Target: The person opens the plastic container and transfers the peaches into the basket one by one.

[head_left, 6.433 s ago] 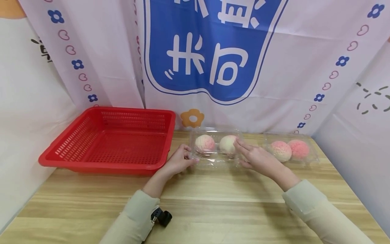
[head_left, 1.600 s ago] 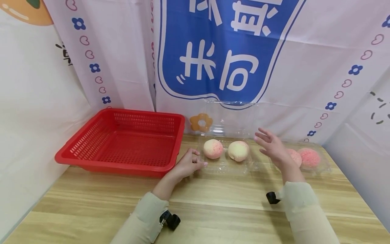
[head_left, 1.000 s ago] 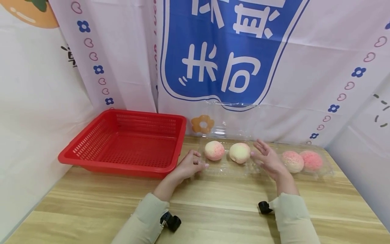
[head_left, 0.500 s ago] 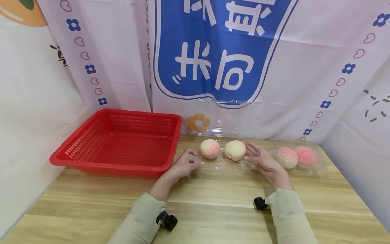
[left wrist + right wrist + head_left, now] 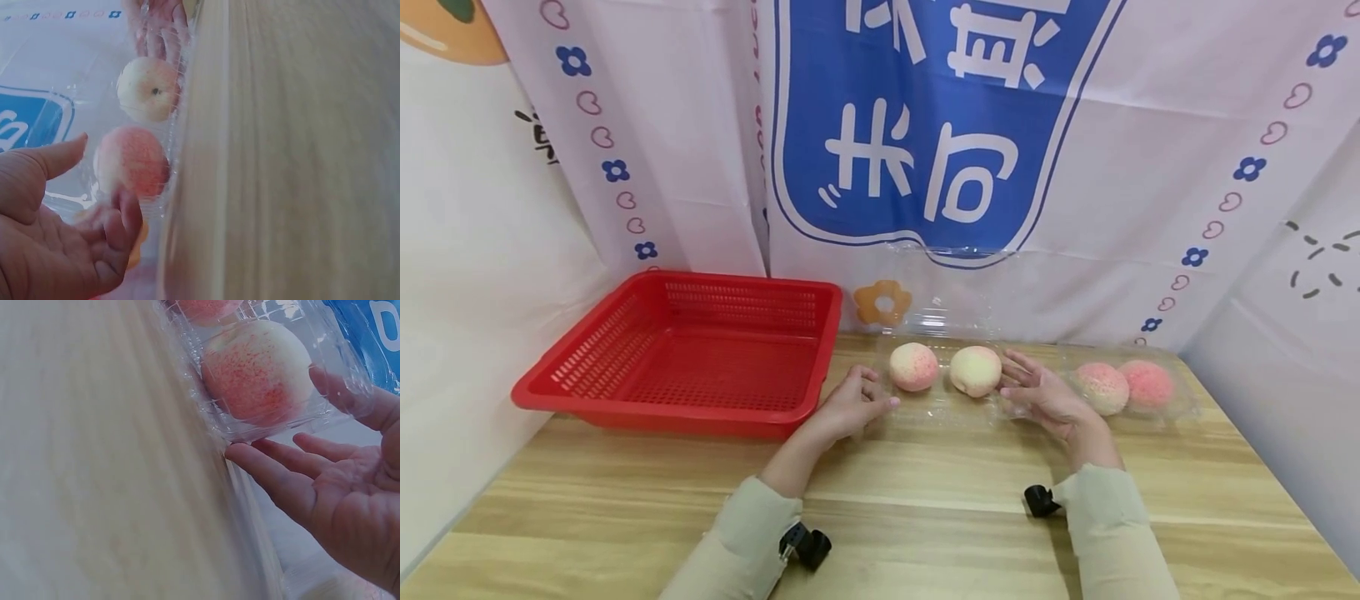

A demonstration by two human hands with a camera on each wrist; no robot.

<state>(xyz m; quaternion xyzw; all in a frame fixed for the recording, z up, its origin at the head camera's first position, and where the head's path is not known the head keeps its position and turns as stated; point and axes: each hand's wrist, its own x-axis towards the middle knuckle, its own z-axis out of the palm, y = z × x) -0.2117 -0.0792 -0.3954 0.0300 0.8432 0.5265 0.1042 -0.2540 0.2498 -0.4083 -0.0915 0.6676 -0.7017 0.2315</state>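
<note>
In the head view a clear plastic clamshell box (image 5: 936,410) stands at the table's back, its lid (image 5: 955,296) raised against the cloth. Inside sit a cream-and-pink peach (image 5: 913,367) on the left and a paler peach (image 5: 976,372) on the right. My left hand (image 5: 848,406) is at the box's left end, fingers loosely bent, thumb extended. At the other end, my right hand (image 5: 1051,403) has its fingers along the outside wall; in the right wrist view its thumb (image 5: 340,394) reaches over the end by the peach. Neither hand holds a peach.
A second clear box (image 5: 1183,404) with two pinker peaches (image 5: 1146,383) lies right of my right hand. A red perforated basket (image 5: 662,408) stands at the left, close to my left hand. Printed cloth (image 5: 1097,217) hangs behind the wooden table (image 5: 910,517).
The near box's lid has gone from down over the peaches to raised. My right hand has come down from the lid's right side to the box's right end; the left hand stays put.
</note>
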